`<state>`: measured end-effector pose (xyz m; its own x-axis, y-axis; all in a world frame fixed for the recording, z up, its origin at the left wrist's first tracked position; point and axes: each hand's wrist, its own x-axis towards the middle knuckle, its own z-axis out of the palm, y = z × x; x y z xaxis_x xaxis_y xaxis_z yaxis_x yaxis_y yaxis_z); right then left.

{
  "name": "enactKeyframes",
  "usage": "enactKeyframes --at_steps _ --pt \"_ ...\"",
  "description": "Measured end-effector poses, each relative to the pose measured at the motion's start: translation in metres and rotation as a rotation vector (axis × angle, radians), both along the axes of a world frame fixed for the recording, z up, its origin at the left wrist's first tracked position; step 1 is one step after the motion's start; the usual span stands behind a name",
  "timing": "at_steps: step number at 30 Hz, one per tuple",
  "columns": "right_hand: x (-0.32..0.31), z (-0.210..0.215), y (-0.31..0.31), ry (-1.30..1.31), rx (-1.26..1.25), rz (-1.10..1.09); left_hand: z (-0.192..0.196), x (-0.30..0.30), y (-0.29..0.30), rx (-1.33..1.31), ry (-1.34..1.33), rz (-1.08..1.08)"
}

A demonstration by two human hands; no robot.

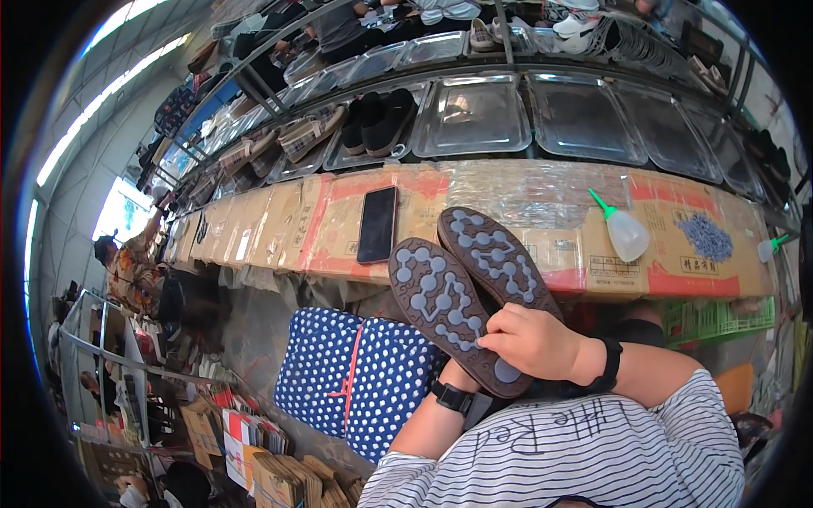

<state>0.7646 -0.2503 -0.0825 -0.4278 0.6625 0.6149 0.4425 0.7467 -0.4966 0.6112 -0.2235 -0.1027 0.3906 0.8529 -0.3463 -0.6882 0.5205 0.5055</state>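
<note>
Striped shirt (584,453); shoes (434,292) hiding left hand; phone (377,225), bottle (627,235) on cardboard (284,224) beyond.

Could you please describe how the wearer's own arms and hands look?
The right hand is ungloved; the left hand is hidden. A black watch-like wristband is on the left, another black band on the right. Short white sleeves have thin dark stripes.

Cardboard-topped bench (271,222) — black phone (377,225), green-tipped bottle (627,235), blue bits (705,237).

One shoe (415,273) slants beside another shoe (484,245), touching it. Their brown soles (445,298), dotted blue-grey, face up.
</note>
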Motion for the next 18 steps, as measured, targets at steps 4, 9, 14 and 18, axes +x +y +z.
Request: enactKeyframes --at_steps 4,9,14,18 --pt "0.007 0.011 -0.011 -0.291 0.180 -0.022 0.001 0.005 0.004 0.002 0.004 -0.001" --pt "0.041 0.019 -0.017 -0.199 0.180 -0.015 0.003 0.015 0.006 0.017 0.009 -0.029" --pt "0.100 0.020 -0.027 -0.010 0.257 -0.402 0.005 0.026 0.009 0.053 0.022 -0.073" --pt "0.165 -0.004 -0.040 0.089 0.241 -0.752 0.011 0.015 0.018 0.118 0.020 -0.164"
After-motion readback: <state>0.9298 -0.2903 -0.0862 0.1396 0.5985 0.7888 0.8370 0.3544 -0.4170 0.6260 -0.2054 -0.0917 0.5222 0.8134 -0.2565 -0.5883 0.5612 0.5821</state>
